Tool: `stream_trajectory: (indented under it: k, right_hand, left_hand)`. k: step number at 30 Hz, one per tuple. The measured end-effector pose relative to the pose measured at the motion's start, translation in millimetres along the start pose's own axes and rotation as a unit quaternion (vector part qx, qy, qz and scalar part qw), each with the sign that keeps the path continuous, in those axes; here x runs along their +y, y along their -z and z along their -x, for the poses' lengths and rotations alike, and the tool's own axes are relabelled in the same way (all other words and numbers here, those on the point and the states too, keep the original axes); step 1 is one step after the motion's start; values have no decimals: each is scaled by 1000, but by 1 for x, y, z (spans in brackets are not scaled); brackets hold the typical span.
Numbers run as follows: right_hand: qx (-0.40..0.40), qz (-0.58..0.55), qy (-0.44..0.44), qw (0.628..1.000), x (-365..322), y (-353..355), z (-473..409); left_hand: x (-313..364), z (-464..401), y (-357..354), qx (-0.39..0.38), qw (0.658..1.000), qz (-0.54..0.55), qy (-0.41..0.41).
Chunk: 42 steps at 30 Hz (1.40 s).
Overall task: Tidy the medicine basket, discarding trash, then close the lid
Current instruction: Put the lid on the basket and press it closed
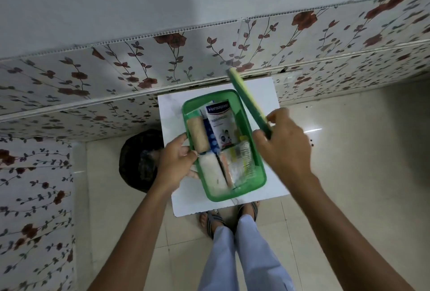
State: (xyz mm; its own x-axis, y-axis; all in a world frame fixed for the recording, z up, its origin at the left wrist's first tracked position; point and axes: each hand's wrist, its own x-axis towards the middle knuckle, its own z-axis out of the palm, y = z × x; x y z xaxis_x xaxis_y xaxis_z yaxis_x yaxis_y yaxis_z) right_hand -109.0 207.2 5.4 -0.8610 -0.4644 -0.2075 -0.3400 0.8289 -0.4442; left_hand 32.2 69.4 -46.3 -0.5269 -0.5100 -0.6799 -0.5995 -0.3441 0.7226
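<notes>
The green rectangular plastic basket [260, 175] sits on the white surface [265, 92]. Left hand [173, 165] fingers pinch its left rim; right hand [282, 144] fingers pinch the thin green lid [246, 99], tilted above the right rim. Likely light and stiff; edges suit gripping.

The lid [249, 102] is motion-blurred, seen edge-on. The left hand [173, 162] hides part of the basket's [261, 181] left rim and the bin [137, 160]. Small packets [239, 162] inside are too blurred to identify.
</notes>
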Motion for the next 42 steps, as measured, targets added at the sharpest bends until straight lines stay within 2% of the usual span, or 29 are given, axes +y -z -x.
stream_trajectory:
  k: [3,7,13,17,20,22,27,32,42]
  right_hand:
    - [-39,38,32,998,-14,-23,18]
    - [-49,87,64,993,-11,-49,26]
    - [-113,39,86,989,-4,-41,14]
    - [-92,4,18,996,14,-28,-23]
    - [-175,-33,-36,983,21,-30,-45]
    - [-212,-52,-38,975,20,-35,-44]
    - [-166,-9,-10,986,21,-50,-15]
    - [-153,37,-10,987,14,-49,-8]
    - [-139,94,-10,986,11,-51,-5]
  left_hand:
    - [-1,-5,-13,0,1000,9,11]
    - [-2,-7,-16,11,999,30,28]
    - [6,3,-12,38,997,49,46]
    - [14,10,-11,47,997,42,35]
    - [17,11,-13,65,997,20,36]
    - [20,10,-16,65,998,-6,23]
    - [22,8,-24,75,992,-91,-35]
    - [17,5,-26,88,981,-155,-69]
    - [8,-1,-27,125,976,-159,-76]
